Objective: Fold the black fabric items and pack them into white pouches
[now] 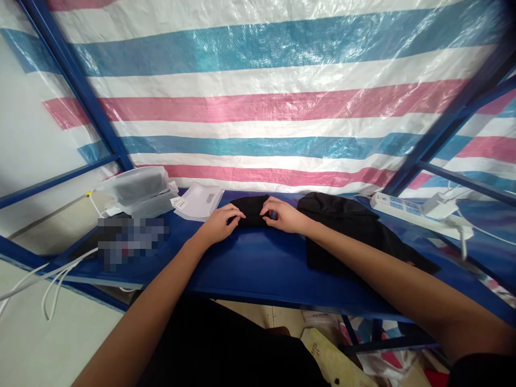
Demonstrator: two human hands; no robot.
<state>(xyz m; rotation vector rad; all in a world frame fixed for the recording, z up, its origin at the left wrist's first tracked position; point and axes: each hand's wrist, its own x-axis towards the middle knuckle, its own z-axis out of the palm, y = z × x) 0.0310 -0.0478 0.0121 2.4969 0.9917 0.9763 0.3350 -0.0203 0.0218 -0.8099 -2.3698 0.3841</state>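
A small folded black cloth (253,210) lies on the blue shelf (242,269), between my two hands. My left hand (220,223) pinches its left end, thumb and fingertips drawn together. At the right end, my right hand (282,215) grips the cloth the same way. Its exact kind of garment does not show. Just right of my right hand is a larger black garment (338,226), spread loosely and partly covered by my right forearm. Left of my left hand rests a flat clear plastic bag (199,201) with a label.
Stacked clear plastic packages (139,188) sit at the back left. A white power strip (415,212) with plugs and cables is at the right. White cables (60,277) hang over the left edge. Blue metal posts (80,86) and a striped tarp (262,107) enclose the shelf.
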